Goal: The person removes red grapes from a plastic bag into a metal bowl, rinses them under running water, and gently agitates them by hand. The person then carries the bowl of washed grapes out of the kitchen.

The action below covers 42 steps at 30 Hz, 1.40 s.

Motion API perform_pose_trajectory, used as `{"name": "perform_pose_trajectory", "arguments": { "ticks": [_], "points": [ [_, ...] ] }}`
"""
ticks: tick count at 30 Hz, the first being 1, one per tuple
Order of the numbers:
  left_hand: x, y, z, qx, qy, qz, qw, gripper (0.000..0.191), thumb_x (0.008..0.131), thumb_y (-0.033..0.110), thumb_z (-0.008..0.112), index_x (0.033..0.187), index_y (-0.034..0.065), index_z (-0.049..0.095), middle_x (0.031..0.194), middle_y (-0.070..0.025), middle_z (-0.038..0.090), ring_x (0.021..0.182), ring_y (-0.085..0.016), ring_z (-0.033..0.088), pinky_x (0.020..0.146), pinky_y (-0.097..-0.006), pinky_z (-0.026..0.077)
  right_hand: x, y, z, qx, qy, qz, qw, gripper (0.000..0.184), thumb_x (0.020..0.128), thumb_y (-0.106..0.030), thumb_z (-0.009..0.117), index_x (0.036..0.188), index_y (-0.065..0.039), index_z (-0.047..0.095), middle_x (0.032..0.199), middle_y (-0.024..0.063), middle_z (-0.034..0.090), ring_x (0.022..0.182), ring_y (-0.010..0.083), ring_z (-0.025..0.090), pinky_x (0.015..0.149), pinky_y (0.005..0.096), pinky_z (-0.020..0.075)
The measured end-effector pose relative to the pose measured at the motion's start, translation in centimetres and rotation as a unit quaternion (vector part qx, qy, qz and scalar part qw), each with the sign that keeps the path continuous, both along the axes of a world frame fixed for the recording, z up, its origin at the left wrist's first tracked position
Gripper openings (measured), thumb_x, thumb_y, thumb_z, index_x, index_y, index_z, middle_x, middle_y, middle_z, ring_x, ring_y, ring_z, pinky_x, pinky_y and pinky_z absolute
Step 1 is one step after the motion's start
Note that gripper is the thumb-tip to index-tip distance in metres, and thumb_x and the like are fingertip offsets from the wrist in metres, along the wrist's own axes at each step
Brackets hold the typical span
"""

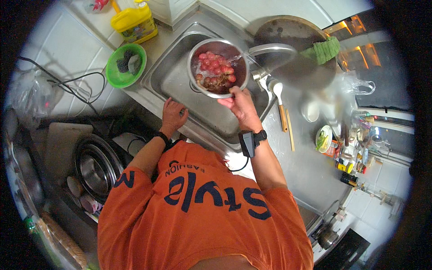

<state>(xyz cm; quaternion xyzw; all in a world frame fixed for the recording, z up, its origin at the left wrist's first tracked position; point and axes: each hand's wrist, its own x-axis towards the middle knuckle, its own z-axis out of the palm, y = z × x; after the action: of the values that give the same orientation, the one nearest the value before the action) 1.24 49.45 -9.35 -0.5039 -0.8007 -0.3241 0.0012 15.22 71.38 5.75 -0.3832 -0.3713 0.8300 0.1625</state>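
My right hand (242, 107) grips the near rim of a round stainless steel pot (191, 71), raised over the sink (165, 72). Inside the pot lie reddish round fruits, apparently grapes (212, 64), with brownish stems among them. Water from the curved faucet (273, 48) runs in at the pot's right side. Against the sink's front edge rests my left hand (173, 114), fingers somewhat spread, holding nothing visible. A green plastic bowl (113, 72) with dark scrubbing pads (129, 62) stands left of the sink.
Behind the faucet is a large round lid or board (287, 30) with a green cloth (326, 50). A white-headed brush (281, 108) and chopsticks (290, 131) lie on the right counter. A yellow jug (135, 22) stands at the back left. Steel basins (98, 168) sit at left.
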Motion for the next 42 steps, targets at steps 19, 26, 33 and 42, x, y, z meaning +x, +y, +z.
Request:
{"name": "perform_pose_trajectory", "arguments": {
  "ticks": [19,26,33,42],
  "points": [
    [0.0,0.0,0.4,0.012,-0.005,-0.005,1.000,0.011,0.079,0.020,0.067,0.078,0.0092,0.064,0.072,-0.0083,0.060,0.082,-0.027,0.060,0.107,-0.0473,0.036,-0.1,0.5,-0.1,0.000,-0.043,-0.021,0.999,0.053,0.090,-0.003,0.045,0.141,-0.002,0.030,0.126,0.0224,0.055,0.095,0.0353,0.069,0.070,0.0421,0.0653],
    [0.0,0.0,0.4,-0.025,-0.023,-0.003,0.999,0.012,0.079,0.020,0.068,0.078,0.0088,0.064,0.076,-0.0085,0.062,0.084,-0.028,0.061,0.107,-0.0475,0.035,-0.5,0.2,-0.8,-0.015,-0.008,0.002,1.000,0.052,0.090,-0.003,0.043,0.140,-0.002,0.032,0.122,0.0217,0.060,0.091,0.0355,0.071,0.069,0.0414,0.0656],
    [0.2,0.4,1.2,-0.064,-0.012,-0.028,0.998,0.011,0.079,0.018,0.063,0.076,0.0077,0.061,0.068,-0.0077,0.057,0.078,-0.029,0.059,0.107,-0.0508,0.034,-0.6,-0.2,-1.8,0.070,-0.016,0.028,0.997,0.052,0.093,-0.009,0.050,0.139,0.001,0.027,0.124,0.0221,0.055,0.084,0.0312,0.070,0.067,0.0414,0.0648],
    [0.6,0.5,1.6,-0.086,0.008,-0.021,0.996,0.010,0.084,0.017,0.062,0.080,0.0071,0.062,0.075,-0.0085,0.058,0.082,-0.029,0.057,0.110,-0.0505,0.032,-1.2,0.0,-1.1,-0.019,0.031,-0.053,0.998,0.060,0.090,-0.007,0.049,0.145,-0.009,0.026,0.128,0.0186,0.055,0.089,0.0290,0.071,0.070,0.0420,0.0649]
  ]
}}
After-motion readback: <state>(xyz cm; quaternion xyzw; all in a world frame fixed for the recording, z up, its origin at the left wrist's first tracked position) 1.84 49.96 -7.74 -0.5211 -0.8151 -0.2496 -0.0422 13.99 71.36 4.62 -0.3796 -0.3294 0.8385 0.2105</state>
